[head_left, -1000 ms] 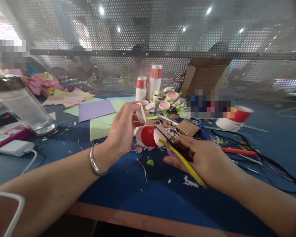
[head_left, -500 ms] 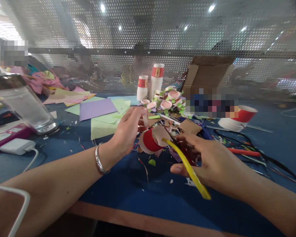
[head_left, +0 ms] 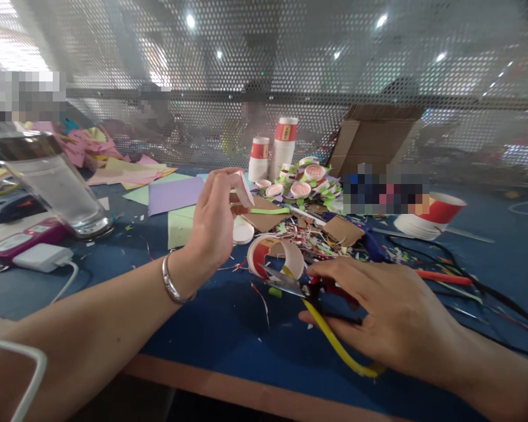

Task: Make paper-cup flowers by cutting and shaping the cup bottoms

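Note:
My right hand [head_left: 374, 305] is wrapped round the handles of a pair of scissors [head_left: 290, 284], whose parted blades point left. A curved yellow strip [head_left: 330, 337] hangs below the scissors, close to my right fingers; how it is held I cannot tell. A cut red-and-white paper cup ring [head_left: 257, 258] lies on the table just behind the blades. My left hand [head_left: 215, 217] is raised, pinching a small white piece of paper cup [head_left: 245, 189] at its fingertips. Beneath it a round white disc [head_left: 243, 233] lies on the table.
Behind are stacked paper cups [head_left: 283, 155], a heap of small decorated cup pieces [head_left: 301, 190] and coloured paper [head_left: 176, 196]. Paper scraps [head_left: 299, 234] litter the middle. A glass tumbler [head_left: 66, 187] stands left, a tilted paper cup [head_left: 431, 217] right, beside black cables [head_left: 457, 264].
My left hand has lifted up and left with the white piece, away from the cup ring. My right hand has drawn back slightly, and the scissors' blades now show plainly.

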`<state>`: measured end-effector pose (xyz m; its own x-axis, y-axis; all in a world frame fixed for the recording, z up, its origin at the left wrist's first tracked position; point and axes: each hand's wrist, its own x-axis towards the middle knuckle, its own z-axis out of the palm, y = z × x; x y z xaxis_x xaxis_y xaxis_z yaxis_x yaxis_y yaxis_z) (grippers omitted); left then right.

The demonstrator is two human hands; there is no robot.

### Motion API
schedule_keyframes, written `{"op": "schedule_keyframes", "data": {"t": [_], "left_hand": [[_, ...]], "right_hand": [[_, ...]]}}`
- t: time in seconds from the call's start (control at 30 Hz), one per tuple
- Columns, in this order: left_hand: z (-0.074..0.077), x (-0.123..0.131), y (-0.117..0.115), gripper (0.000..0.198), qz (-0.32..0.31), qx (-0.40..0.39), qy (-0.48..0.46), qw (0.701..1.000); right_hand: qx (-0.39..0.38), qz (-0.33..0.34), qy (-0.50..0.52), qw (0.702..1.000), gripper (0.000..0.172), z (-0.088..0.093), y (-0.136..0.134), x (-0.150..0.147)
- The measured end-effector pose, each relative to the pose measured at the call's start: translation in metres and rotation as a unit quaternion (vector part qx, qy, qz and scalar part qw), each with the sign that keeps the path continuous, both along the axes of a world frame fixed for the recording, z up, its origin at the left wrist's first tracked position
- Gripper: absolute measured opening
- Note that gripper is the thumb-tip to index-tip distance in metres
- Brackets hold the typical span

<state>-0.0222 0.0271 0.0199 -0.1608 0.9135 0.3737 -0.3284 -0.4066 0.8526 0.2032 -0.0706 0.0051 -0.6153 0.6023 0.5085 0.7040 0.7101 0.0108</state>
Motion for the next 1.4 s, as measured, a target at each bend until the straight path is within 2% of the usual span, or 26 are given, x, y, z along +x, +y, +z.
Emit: {"op": "schedule_keyframes", "data": {"t": [0.17, 0.33, 0.43, 0.5, 0.63, 0.8, 0.93, 1.0, 1.1, 1.27, 1.33, 1.4], "left_hand": [[0.006, 0.002, -0.007, 0.010, -0.067, -0.016, 0.004, 0.998], [0.017, 0.000, -0.017, 0.010, -0.172, 0.000, -0.010, 0.985], [0.016, 0.001, -0.019, 0.015, -0.237, -0.012, 0.021, 0.971], [0.012, 0.002, -0.018, 0.016, -0.256, -0.039, 0.036, 0.965], [0.009, 0.001, -0.011, 0.013, -0.216, -0.044, 0.018, 0.975], [0.015, -0.003, -0.002, 0.011, -0.174, -0.034, 0.003, 0.984], [0.014, -0.003, -0.003, 0.010, -0.179, -0.037, -0.001, 0.983], [0.012, -0.002, -0.003, 0.010, -0.181, -0.039, -0.005, 0.983], [0.009, -0.001, -0.004, 0.010, -0.178, -0.041, -0.014, 0.983], [0.010, 0.002, -0.009, 0.010, -0.179, -0.037, -0.007, 0.983], [0.011, 0.002, -0.013, 0.011, -0.182, -0.028, 0.008, 0.983], [0.011, 0.002, -0.015, 0.011, -0.181, -0.011, 0.021, 0.983]], "right_hand": [[0.010, 0.001, -0.010, 1.000, 0.034, -0.003, 0.002, -0.002], [0.039, 0.002, -0.014, 0.999, 0.049, -0.002, 0.000, 0.002], [0.061, 0.013, -0.021, 0.998, 0.047, 0.001, 0.000, 0.004], [0.073, 0.021, -0.033, 0.997, 0.042, 0.002, 0.000, 0.004], [0.040, 0.061, -0.079, 0.994, 0.035, 0.004, 0.001, 0.001], [-0.112, 0.046, -0.112, 0.986, 0.029, 0.008, 0.003, -0.002], [-0.200, 0.044, -0.082, 0.975, 0.032, 0.016, 0.002, 0.004], [-0.196, 0.050, -0.047, 0.978, 0.035, 0.018, 0.003, 0.006], [-0.151, 0.034, 0.020, 0.988, 0.041, 0.016, 0.008, -0.001], [-0.121, 0.036, -0.004, 0.992, 0.043, 0.006, 0.024, -0.020], [-0.130, 0.035, -0.001, 0.991, 0.038, 0.003, 0.027, -0.024], [-0.130, 0.032, 0.030, 0.991, 0.023, 0.000, 0.029, -0.025]]}}
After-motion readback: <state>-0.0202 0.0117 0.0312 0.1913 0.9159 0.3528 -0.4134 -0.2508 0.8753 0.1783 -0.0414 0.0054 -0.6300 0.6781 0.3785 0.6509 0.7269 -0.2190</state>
